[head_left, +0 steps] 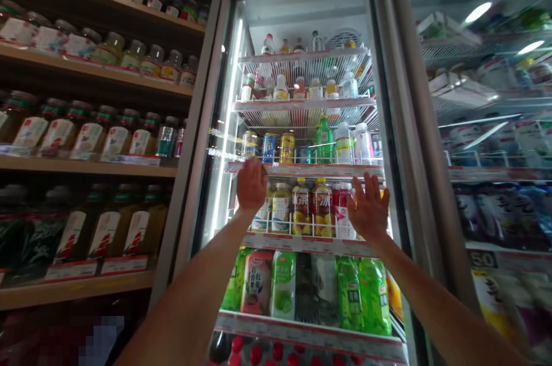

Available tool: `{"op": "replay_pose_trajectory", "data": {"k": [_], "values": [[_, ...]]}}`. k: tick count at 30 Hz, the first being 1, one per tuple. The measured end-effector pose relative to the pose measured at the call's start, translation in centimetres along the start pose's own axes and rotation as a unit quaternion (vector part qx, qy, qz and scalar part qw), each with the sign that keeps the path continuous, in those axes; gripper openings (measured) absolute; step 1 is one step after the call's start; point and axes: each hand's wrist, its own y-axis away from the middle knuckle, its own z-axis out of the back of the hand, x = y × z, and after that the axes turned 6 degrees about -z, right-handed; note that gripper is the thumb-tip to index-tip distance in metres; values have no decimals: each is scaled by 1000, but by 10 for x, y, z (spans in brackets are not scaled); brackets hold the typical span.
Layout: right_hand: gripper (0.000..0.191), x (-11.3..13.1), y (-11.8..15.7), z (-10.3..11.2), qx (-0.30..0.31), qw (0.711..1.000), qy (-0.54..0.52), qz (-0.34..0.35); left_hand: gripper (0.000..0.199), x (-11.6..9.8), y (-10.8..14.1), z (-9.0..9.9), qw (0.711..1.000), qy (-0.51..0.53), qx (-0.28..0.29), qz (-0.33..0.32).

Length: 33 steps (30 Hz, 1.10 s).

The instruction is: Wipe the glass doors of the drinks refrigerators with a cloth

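Note:
My left hand [252, 185] is raised in front of a lit drinks cooler, near the shelf with cans. It is blurred and its fingers are foreshortened, so I cannot tell whether they are curled. Farther right, my right hand [370, 205] is up with its fingers spread, and nothing shows in it. Behind the hands are a blue can [268, 148], a gold can [287, 148] and dark tea bottles with yellow caps [322, 205]. Part of a pink-labelled bottle [344, 213] is hidden by my right hand. Whether either hand touches glass is unclear.
The cooler's metal frame [190, 141] borders wooden shelves [86, 164] of bottles and jars on the left. Lower down are green drink bottles [375, 294] and a pink carton [256, 281]. Red-capped bottles [256, 354] stand lowest. Another glass-fronted cooler [495, 170] is on the right.

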Motion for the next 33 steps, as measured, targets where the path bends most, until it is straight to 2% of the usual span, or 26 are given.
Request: {"op": "replay_pose_trajectory", "data": {"k": [1,2,3,4,5,7,8,9,10,11,14,15,16,17,18,20,22,23,24,25,27,29,30,31,32,33], "values": [[49,1,0,0,-2,1000,0,-4,41,12,-1,2,997,-17,-36,63],[50,2,0,0,-3,1000,0,-6,41,15,-2,2,992,-26,-62,104],[50,2,0,0,-2,1000,0,-7,40,8,-3,-2,990,-27,-75,118],[50,1,0,1,-1,1000,1,-5,40,-6,-3,-7,992,-17,-71,102],[50,1,0,1,0,1000,2,-3,40,-25,-1,-13,997,0,-53,58],[50,-1,-1,1,5,1000,4,2,40,-61,3,-21,994,52,22,-98],[49,-2,-1,1,9,1000,5,4,41,-70,7,-22,983,68,52,-162],[49,-3,-1,1,11,1000,5,3,41,-70,10,-19,974,75,73,-203],[49,-3,-1,1,12,1000,5,1,41,-60,13,-14,971,70,81,-214],[49,-3,-1,1,11,1000,6,0,41,-43,15,-7,977,56,76,-193],[49,-1,-1,1,5,1000,14,-3,41,20,15,12,1000,-5,18,-15],[48,0,-1,1,4,1000,19,-3,41,31,13,14,999,-22,-7,42],[48,1,-1,1,5,1000,24,-3,41,33,11,13,996,-30,-26,78],[49,1,-1,2,8,1000,28,-1,41,24,9,9,995,-30,-35,86],[49,1,-1,2,9,999,30,2,40,6,8,3,997,-20,-32,65],[48,1,-2,3,9,999,33,7,37,-45,7,-12,998,22,10,-57],[47,0,-2,4,5,999,32,5,38,-89,9,-22,977,71,62,-190],[47,0,-2,5,2,1000,31,2,38,-101,10,-24,968,83,78,-225],[46,0,-2,5,2,1000,29,-2,38,-103,11,-23,961,89,89,-246],[46,0,-2,5,4,1000,26,-3,39,-96,11,-21,962,87,91,-244],[47,1,-2,6,15,1000,23,-3,40,-64,8,-13,978,64,72,-183],[48,2,-2,5,21,999,26,-7,41,-32,2,-8,999,20,14,-30],[48,2,-2,5,22,999,28,-9,42,-25,-1,-7,999,2,-10,39],[48,3,-2,5,20,999,29,-12,42,-27,-4,-9,997,-6,-20,77],[48,3,-2,4,17,999,30,-14,42,-36,-5,-12,997,-1,-13,76],[48,3,-2,4,15,999,29,-15,41,-51,-5,-16,999,15,8,37]]}}
